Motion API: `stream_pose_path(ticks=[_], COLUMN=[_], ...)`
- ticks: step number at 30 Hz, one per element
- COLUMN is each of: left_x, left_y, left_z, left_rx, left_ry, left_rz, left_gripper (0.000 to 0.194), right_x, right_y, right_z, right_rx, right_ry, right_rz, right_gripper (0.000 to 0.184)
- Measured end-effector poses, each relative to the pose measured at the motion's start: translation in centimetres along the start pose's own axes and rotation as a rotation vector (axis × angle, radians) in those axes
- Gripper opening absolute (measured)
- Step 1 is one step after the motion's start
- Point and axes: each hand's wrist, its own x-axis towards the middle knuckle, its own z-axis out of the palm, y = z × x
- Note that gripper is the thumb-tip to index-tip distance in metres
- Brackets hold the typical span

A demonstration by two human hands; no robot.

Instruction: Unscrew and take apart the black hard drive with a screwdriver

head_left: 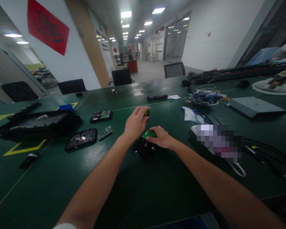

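Note:
In my left hand (136,123) is a screwdriver (146,113), its black-and-yellow handle upright between fingers and thumb. Its thin shaft points down toward a green circuit board (148,134); whether the tip touches is hard to see. My right hand (162,136) grips that board at its right side, thumb and fingers closed on it. Under the board lies a black hard drive (143,151) on the green table, partly covered by the board and my right hand.
Left of my hands lie another hard drive (101,116), an opened drive casing (81,139) and a loose circuit board (106,133). A large black tray (38,122) stands further left. To the right are a bowl of cables (205,97), a grey metal box (257,106) and a power strip (202,138).

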Motion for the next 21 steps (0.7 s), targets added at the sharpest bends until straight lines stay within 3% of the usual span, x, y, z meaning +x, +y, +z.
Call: stream_pose_path(ticks=[7,13,21], left_x=[0.23,0.31,0.22], left_y=[-0.11,0.06,-0.63], left_z=[-0.23,-0.27,0.24], left_rx=[-0.059,-0.129,-0.085], left_ry=[0.074,0.178,0.155], left_rz=[0.04,-0.037,-0.055], left_gripper=[0.027,0.013,0.023], right_x=[0.24,0.17,0.13], right_y=[0.27,0.36,0.63], right_z=[0.3,0.36,0.43], right_rx=[0.0,0.005,0.019], right_ry=[0.017,0.024,0.054], right_rz=[-0.002,0.002,-0.022], right_gripper=[0.052,0.052,0.051])
